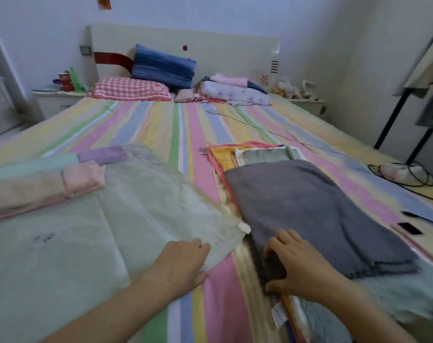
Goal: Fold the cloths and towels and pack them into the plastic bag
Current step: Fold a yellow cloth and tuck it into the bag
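Gripping the dark grey terry towel (309, 206) to fold it.
Left of that towel, the left hand (183, 261) rests on the translucent plastic bag (148, 206), fingers loosely bent; whether they pinch it I cannot tell. The right hand (297, 266) curls its fingers round the towel's near corner; taking both near corners would likely keep the edges square.
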Demonstrator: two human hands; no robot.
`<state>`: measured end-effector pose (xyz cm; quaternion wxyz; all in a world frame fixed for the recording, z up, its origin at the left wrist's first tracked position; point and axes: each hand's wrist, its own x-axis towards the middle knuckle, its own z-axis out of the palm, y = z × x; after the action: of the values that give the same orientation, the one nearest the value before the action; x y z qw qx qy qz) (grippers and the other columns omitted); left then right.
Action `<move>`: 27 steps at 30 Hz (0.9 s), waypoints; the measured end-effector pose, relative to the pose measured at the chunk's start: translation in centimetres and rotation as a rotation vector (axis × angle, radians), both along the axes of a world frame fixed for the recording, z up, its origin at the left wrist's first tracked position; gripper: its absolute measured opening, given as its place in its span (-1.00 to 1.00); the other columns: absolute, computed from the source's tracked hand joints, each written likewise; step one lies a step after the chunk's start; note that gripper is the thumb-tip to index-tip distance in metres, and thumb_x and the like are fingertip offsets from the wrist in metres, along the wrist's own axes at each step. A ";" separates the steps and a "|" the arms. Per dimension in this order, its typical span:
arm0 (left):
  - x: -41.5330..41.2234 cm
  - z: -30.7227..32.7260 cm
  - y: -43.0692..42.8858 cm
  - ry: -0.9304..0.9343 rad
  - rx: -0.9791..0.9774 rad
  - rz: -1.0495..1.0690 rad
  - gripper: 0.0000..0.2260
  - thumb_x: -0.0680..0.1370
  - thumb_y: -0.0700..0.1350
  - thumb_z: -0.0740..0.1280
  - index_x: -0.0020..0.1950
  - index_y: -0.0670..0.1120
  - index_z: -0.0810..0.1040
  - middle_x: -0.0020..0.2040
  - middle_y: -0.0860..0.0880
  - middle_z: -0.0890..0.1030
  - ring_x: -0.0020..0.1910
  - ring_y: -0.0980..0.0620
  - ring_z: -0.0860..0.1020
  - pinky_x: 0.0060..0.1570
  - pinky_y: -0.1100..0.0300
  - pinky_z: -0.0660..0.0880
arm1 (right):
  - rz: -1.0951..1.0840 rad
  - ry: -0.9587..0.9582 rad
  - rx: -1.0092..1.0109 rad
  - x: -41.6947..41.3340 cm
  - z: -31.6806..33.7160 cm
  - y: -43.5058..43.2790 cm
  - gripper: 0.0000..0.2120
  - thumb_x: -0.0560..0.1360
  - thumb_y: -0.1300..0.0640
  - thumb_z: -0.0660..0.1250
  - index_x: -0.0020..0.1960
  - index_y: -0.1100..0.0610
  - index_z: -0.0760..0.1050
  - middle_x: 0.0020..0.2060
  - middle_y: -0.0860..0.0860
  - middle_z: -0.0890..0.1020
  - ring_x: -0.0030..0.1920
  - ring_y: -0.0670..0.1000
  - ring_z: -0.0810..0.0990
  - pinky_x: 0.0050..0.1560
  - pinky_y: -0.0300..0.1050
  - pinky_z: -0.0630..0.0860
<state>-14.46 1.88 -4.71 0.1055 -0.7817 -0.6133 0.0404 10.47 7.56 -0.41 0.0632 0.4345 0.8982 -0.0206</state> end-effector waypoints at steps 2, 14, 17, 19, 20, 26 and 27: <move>-0.3 0.1 0.5 0.006 0.012 -0.043 -0.70 0.12 0.09 0.49 -0.36 0.05 0.40 -0.45 0.09 0.44 -0.58 0.07 0.43 -0.59 0.23 0.15 | -0.013 0.067 -0.058 0.5 0.1 0.1 -0.53 0.41 -0.24 0.39 0.21 -0.09 0.35 0.12 -0.13 0.38 0.14 -0.06 0.34 0.06 -0.22 0.35; 0.5 2.0 -2.0 -0.227 -0.284 -0.118 -0.90 0.42 -0.02 0.27 -0.13 -0.01 0.52 -0.18 0.07 0.61 -0.19 0.06 0.55 -0.20 0.18 0.45 | -0.299 0.415 0.298 0.4 0.9 0.5 -0.77 0.56 -0.11 0.26 -0.20 -0.09 0.60 -0.40 -0.15 0.57 -0.36 -0.10 0.52 -0.46 -0.22 0.32; 1.6 2.5 -1.6 -0.499 -0.168 -0.050 -0.75 0.48 0.22 0.28 0.01 0.09 0.53 -0.03 0.17 0.60 -0.09 0.21 0.55 -0.09 0.19 0.50 | -0.299 0.516 0.382 0.0 1.3 0.4 -0.75 0.55 -0.11 0.27 -0.25 -0.07 0.58 -0.44 -0.14 0.57 -0.40 -0.09 0.51 -0.47 -0.18 0.38; 2.8 2.8 -0.7 -0.686 -0.019 -0.057 -0.70 0.48 0.22 0.28 0.15 0.16 0.46 0.09 0.22 0.52 -0.01 0.24 0.52 -0.03 0.14 0.53 | -0.283 0.551 0.416 -0.3 1.3 0.4 -0.73 0.55 -0.13 0.25 -0.26 -0.06 0.54 -0.45 -0.13 0.58 -0.42 -0.09 0.51 -0.45 -0.12 0.46; 3.5 3.0 -0.2 -0.772 0.029 -0.076 -0.67 0.47 0.19 0.29 0.20 0.16 0.43 0.12 0.23 0.49 0.01 0.25 0.51 -0.03 0.11 0.54 | -0.278 0.562 0.427 -0.4 1.3 0.4 -0.72 0.55 -0.14 0.24 -0.26 -0.06 0.54 -0.44 -0.13 0.58 -0.42 -0.09 0.51 -0.45 -0.10 0.48; 6.3 4.2 4.2 -0.960 0.084 -0.152 -0.58 0.47 -0.02 0.40 0.33 0.12 0.47 0.30 0.17 0.49 0.26 0.14 0.45 0.11 0.06 0.55 | -0.268 0.689 0.403 -0.5 1.7 0.3 -0.81 0.54 -0.09 0.28 -0.19 -0.08 0.59 -0.39 -0.13 0.63 -0.36 -0.02 0.57 -0.39 -0.07 0.50; 6.6 4.5 4.9 -0.951 0.089 -0.166 -0.61 0.48 -0.04 0.41 0.31 0.11 0.51 0.33 0.15 0.49 0.30 0.13 0.44 0.18 0.09 0.51 | -0.246 0.728 0.385 -0.6 1.8 0.3 -0.83 0.54 -0.07 0.30 -0.17 -0.08 0.60 -0.39 -0.12 0.64 -0.37 -0.03 0.57 -0.39 -0.05 0.51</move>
<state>-7.90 6.73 -0.25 -0.1506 -0.7545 -0.5303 -0.3562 9.91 7.82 1.37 -0.3431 0.5065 0.7910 -0.0117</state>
